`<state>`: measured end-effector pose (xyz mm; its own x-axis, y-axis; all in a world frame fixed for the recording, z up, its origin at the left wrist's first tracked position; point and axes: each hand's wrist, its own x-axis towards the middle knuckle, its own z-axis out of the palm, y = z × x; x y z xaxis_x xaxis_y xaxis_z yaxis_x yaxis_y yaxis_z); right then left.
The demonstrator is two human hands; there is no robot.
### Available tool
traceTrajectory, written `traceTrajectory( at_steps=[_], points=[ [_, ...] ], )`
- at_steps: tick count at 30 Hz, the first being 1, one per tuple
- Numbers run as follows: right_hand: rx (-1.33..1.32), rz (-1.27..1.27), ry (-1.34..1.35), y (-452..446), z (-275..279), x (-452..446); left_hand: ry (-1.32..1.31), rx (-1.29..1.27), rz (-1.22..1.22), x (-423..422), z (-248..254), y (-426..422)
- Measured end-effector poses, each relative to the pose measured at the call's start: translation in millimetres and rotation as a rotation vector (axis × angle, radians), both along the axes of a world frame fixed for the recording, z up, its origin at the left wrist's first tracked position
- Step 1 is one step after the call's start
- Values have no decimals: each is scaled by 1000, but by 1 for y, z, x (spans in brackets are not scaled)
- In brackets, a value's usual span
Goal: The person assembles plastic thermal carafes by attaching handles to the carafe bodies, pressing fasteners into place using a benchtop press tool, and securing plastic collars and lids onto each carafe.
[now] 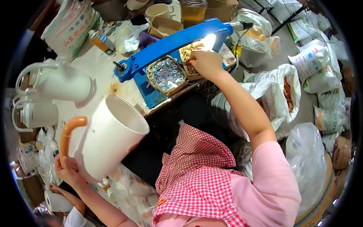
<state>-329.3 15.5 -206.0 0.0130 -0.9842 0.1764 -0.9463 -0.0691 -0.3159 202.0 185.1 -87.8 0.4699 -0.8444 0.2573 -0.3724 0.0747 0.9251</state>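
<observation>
My left hand (pixel 69 170) is closed round the lower end of the orange handle (pixel 68 132) of a large white jug (pixel 109 140). The jug tilts, its open rim facing up and to the right. At the upper middle, my right hand (pixel 206 62) reaches into a box of small brass-coloured screws (pixel 187 55), with its fingertips bent down among them; whether they pinch one is too small to tell. Just left of it, a box of silver washers (pixel 166 73) sits on the blue base. The blue machine arm (pixel 170 41) runs behind both boxes.
White jugs (pixel 64 81) stand on the table (pixel 102 68) at the left. A spray can (pixel 101 41) and plastic bags lie behind. Open white sacks (pixel 276 94) with orange parts are on the right. A co-worker's hand (pixel 56 188) is near a white roll-like object at the lower left.
</observation>
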Motion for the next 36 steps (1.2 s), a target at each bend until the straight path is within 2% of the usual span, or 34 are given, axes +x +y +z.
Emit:
traceTrajectory(
  at_steps=[2,6,7,8,10,15,18,24,31,32,33,34,35,36],
  points=[
    [-25,48,19,-7,-8,-3,-57,-25,-6,-14,-17,29],
    [4,-14,-16,-6,-4,-1,34,-5,-37,-26,-50,47],
    [22,-46,-90,-5,1,0,31,-49,-27,-34,-49,45],
    [-158,40,-150,-6,-6,-6,66,-11,-28,-30,-50,48],
    [-168,50,-326,3,8,-4,82,77,33,-32,-50,50],
    [-152,52,-288,8,4,-23,13,71,-25,-33,-52,53],
    [-56,89,-139,4,18,-20,-53,-26,-44,-33,-59,48],
    [46,17,77,-19,3,-6,-26,7,-34,-38,-55,48],
    [13,95,170,-20,-11,-8,-61,-14,-50,-38,-58,43],
    [-10,100,178,-33,-7,-3,-63,60,-14,-42,-47,38],
    [27,-12,98,-47,6,15,-83,41,98,-47,-39,34],
    [-186,175,95,-38,-25,-3,-191,43,116,-40,-48,46],
    [-182,166,4,-21,-24,-6,-174,-64,92,-56,-46,46],
    [-134,132,-72,-3,-27,-17,-42,-37,48,-67,-44,47]
  ],
)
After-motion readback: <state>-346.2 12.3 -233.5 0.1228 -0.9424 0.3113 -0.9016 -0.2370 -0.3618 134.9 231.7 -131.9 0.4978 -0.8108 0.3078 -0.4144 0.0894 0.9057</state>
